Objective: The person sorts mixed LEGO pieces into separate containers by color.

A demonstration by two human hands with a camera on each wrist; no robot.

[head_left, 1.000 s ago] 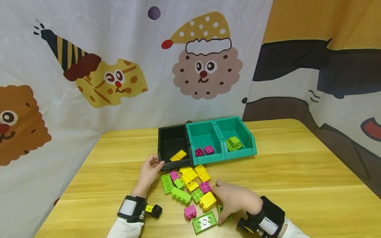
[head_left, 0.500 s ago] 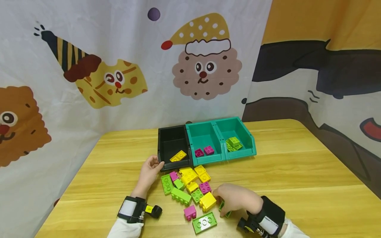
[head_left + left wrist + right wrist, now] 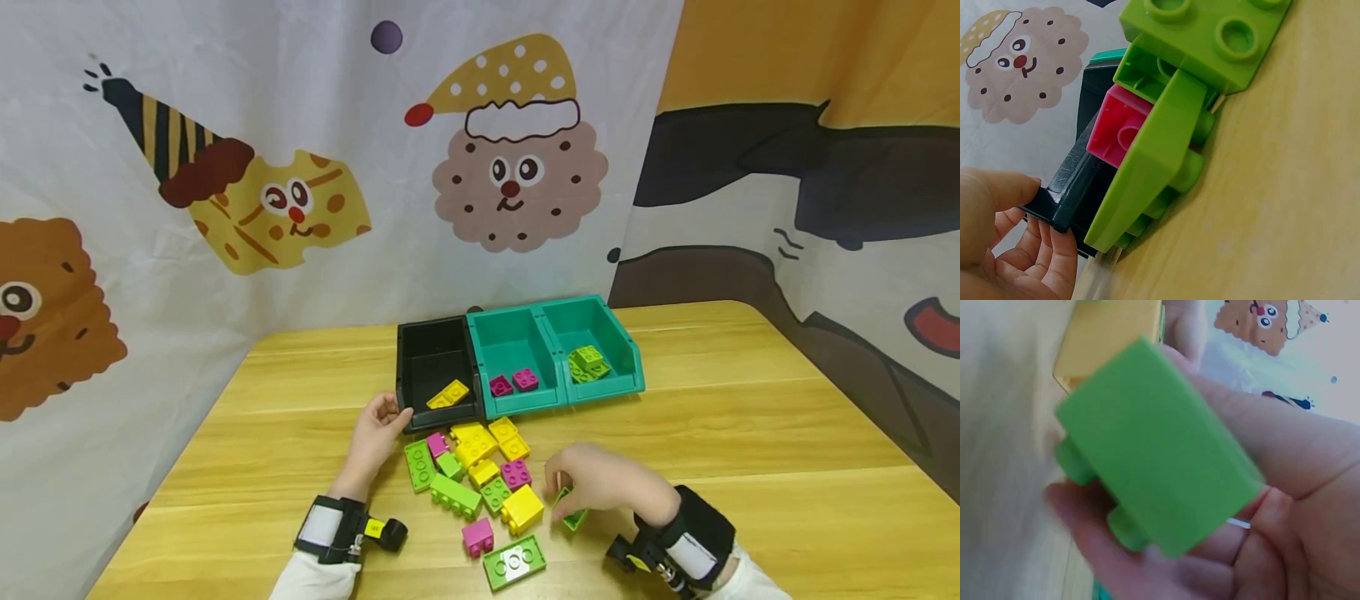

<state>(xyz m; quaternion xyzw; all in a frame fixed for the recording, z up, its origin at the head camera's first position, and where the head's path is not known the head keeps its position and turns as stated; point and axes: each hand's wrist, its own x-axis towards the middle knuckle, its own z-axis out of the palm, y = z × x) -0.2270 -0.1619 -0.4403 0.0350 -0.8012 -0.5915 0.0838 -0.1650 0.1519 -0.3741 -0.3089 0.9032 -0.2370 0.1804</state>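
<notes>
My left hand (image 3: 377,427) grips the front left corner of the black bin (image 3: 437,364), thumb over the rim and fingers curled below, as the left wrist view shows. In my right hand (image 3: 600,477) is a green building brick (image 3: 1157,450), pinched between thumb and fingers with its studs toward the fingers. That hand is low over the table, just right of a pile of loose bricks. Nearest to it lies a yellow brick (image 3: 522,509). A flat green brick (image 3: 514,562) and a pink brick (image 3: 478,537) lie in front of the pile.
Two teal bins (image 3: 517,337) adjoin the black one. Pink bricks (image 3: 525,379) lie in the middle bin, green bricks (image 3: 588,360) in the right one, and a yellow brick (image 3: 448,394) in the black one. A printed curtain (image 3: 322,283) hangs behind the table.
My right hand has closed its fingers on the green brick and drawn it right, away from the pile. My left hand stays at the black bin's corner.
</notes>
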